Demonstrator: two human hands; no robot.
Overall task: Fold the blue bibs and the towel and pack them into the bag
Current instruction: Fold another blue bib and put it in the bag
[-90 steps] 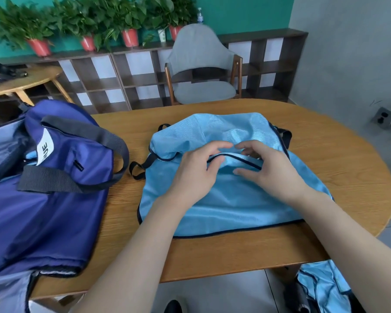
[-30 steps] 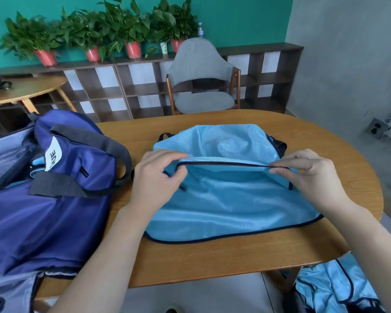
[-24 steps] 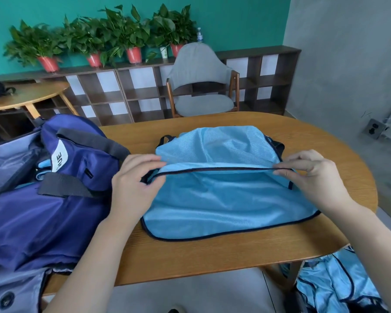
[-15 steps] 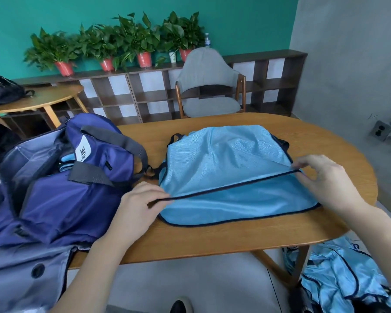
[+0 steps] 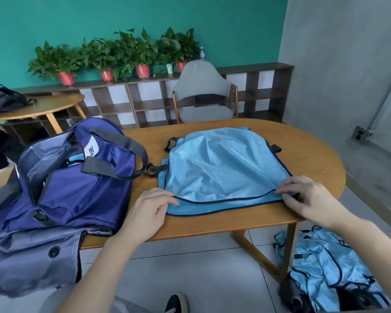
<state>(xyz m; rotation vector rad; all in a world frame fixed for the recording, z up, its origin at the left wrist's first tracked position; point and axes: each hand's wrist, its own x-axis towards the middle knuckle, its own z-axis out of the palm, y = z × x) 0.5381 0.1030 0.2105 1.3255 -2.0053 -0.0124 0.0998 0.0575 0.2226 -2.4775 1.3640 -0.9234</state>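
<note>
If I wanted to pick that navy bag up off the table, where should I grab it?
Probably by the grey strap handle arching over the top of the navy bag. Come from above: the loop stands clear of the soft, slumped fabric, so fingers can hook under it. The body lies limp and open, and would likely sag if gripped.

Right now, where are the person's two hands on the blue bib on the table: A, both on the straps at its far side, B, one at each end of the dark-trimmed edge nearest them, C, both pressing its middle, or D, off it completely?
B: the left hand and right hand pinch opposite ends of the blue bib along its near trimmed edge.
</note>
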